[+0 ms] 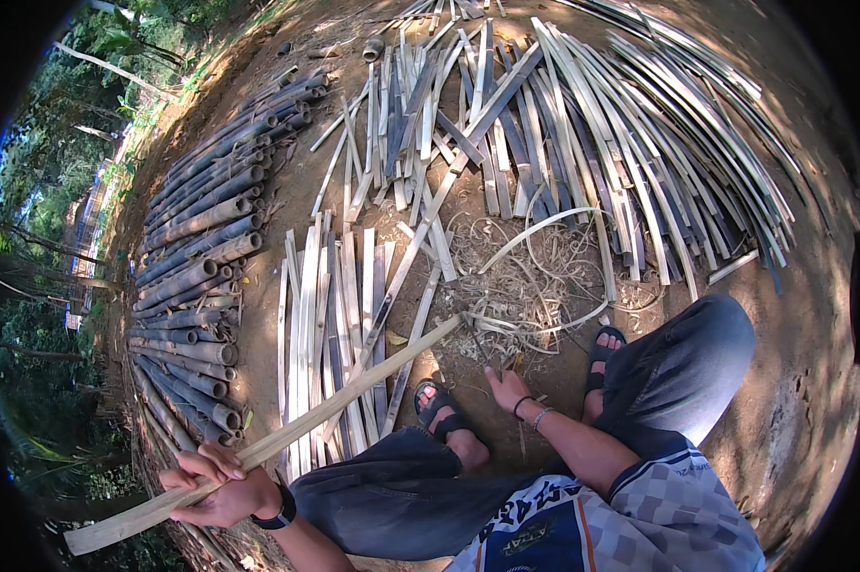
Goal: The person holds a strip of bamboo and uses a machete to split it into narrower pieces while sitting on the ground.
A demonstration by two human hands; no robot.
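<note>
My left hand [211, 486] is closed around a long pale bamboo strip [354, 390] near its lower-left end. The strip slants up to the right across my left leg, its far end above the shavings. My right hand [508, 391] is closed on a thin dark blade-like tool [481, 349] just below that far end; its exact kind is hard to make out. Curly bamboo shavings [535, 310] lie heaped on the ground in front of my right hand, with a few long peeled ribbons looping among them.
Cut bamboo strips [301, 334] lie side by side left of my feet. A larger spread of strips [659, 162] covers the ground ahead and right. Round bamboo poles [196, 224] are stacked at the left, with greenery beyond. My sandalled feet [440, 410] stand apart on bare earth.
</note>
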